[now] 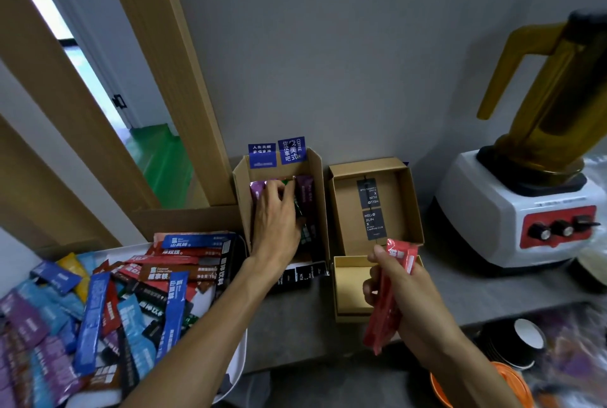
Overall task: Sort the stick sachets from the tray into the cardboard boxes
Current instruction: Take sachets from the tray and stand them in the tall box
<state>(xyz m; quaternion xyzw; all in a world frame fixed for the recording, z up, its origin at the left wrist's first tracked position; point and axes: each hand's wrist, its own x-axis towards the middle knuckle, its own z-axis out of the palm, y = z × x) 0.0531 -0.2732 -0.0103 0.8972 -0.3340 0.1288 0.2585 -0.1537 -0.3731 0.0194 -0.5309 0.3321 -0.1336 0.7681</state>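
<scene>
Nearest me, the white tray (239, 365) is heaped with stick sachets (108, 302) in blue, purple, red, brown and black, lying crossed over one another, so most of the sorting looks undone.

Just right of it, the right hand (407, 296) has its fingers wrapped round a small bunch of red sachets (384, 315), held slanting, their top ends poking over the front edge of the right box (412, 204). That box lies open, and I see only two black labels (372, 223) on its floor. I would keep this bundle squared and gripped near its middle, so that none slides out while the other hand works.

Further in, the left hand (276, 227) reaches down into the left box (320, 204), fingers bent over the sachets inside. A purple sachet (258, 189) shows at its fingertips and a green sachet (297, 210) beside its thumb. Whether the hand pinches the green one or only presses the row flat, I cannot tell from here.

The step seems to be seating sachets in that left box. Done well, each stick goes in parallel with its neighbours, ends level, and pushed against one wall so the next has room. These foil sticks look slippery and light, so a loose row may fan out or tip.

Beyond, against the wall, stands a blender (512, 210), well apart from the boxes.
</scene>
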